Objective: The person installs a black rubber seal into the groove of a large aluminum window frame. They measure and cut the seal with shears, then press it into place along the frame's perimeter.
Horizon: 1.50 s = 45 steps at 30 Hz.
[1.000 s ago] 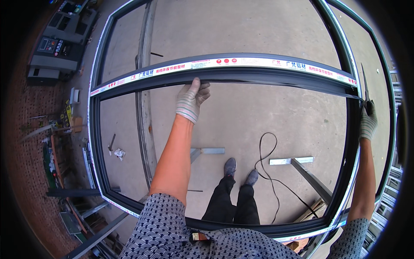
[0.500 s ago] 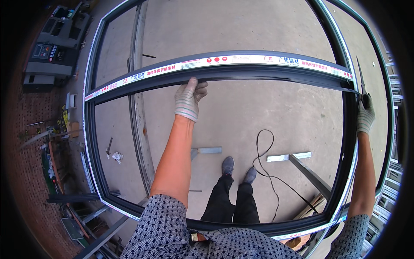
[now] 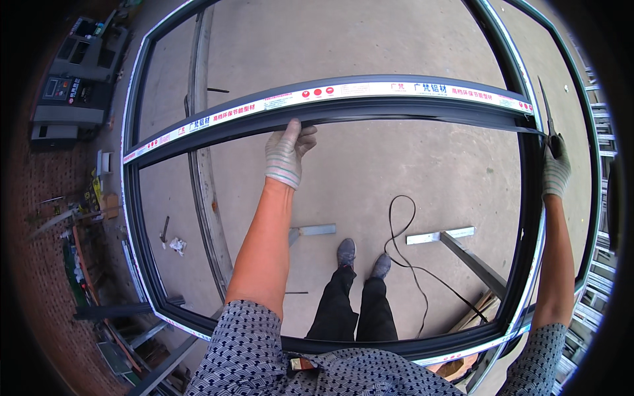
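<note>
A large dark window frame [image 3: 134, 218] lies in front of me, its crossbar [image 3: 370, 105] covered by a white printed film. Along the crossbar's near edge runs a thin black sealing strip [image 3: 456, 123], which leads to the right upright. My left hand [image 3: 285, 157], in a pale striped glove, is closed at that edge with the thumb on top and the fingers curled, pinching the strip. At the crossbar's right end, my gloved right hand [image 3: 556, 173] is closed round the handles of dark scissors [image 3: 549, 115], whose blades point away from me. The strip's end beside this hand is hard to make out.
Metal stands [image 3: 465, 254] support the frame from below. A black cord [image 3: 415, 267] lies looped on the floor near my shoes [image 3: 347, 253]. A grey machine [image 3: 76, 86] stands at the far left, and stacked metal profiles [image 3: 598, 284] line the right side.
The whole view has shifted slightly, so the frame appears a little further left. Both hands keep their hold, with the scissors still at the crossbar's right end.
</note>
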Motion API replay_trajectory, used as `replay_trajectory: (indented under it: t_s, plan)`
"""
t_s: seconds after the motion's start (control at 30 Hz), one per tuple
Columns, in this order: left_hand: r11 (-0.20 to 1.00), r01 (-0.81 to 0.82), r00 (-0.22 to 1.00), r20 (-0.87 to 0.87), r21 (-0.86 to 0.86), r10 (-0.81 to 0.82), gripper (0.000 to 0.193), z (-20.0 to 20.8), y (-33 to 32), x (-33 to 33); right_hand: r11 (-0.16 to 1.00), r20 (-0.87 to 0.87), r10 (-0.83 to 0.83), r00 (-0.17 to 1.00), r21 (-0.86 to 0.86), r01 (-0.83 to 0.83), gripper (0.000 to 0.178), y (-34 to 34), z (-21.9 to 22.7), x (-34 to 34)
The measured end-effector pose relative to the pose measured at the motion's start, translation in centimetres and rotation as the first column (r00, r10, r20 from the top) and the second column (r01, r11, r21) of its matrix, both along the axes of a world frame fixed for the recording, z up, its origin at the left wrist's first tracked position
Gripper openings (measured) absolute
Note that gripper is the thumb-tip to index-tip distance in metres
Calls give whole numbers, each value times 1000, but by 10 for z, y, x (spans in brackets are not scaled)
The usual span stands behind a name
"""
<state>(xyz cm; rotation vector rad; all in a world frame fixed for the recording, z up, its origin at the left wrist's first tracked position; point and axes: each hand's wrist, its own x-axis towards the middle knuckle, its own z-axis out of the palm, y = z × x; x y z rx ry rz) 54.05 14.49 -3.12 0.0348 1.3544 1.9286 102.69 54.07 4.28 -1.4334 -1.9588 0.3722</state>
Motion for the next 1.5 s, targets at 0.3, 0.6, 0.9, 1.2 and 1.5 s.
replay_trajectory:
  t_s: [0.3,0.6,0.9,1.2,1.5]
  plan:
    - [997,71,997,9,17,-71,25,-3,14,12,1000,29,-12,999,5,12,44,2,-1,2]
    - [993,122,991,46,10,-122,25,7,27,26,1000,5,-10,1000,1,10,42,-1,2,1]
    - [986,166,982,85,11,-167,25,10,32,32,1000,-14,14,1000,-2,-14,42,4,-3,6]
    - [992,116,992,54,43,-118,24,5,46,45,1000,13,13,1000,20,-13,40,-1,0,0]
    - [987,160,985,58,6,-160,29,7,63,62,998,61,2,998,59,-6,37,-4,2,-2]
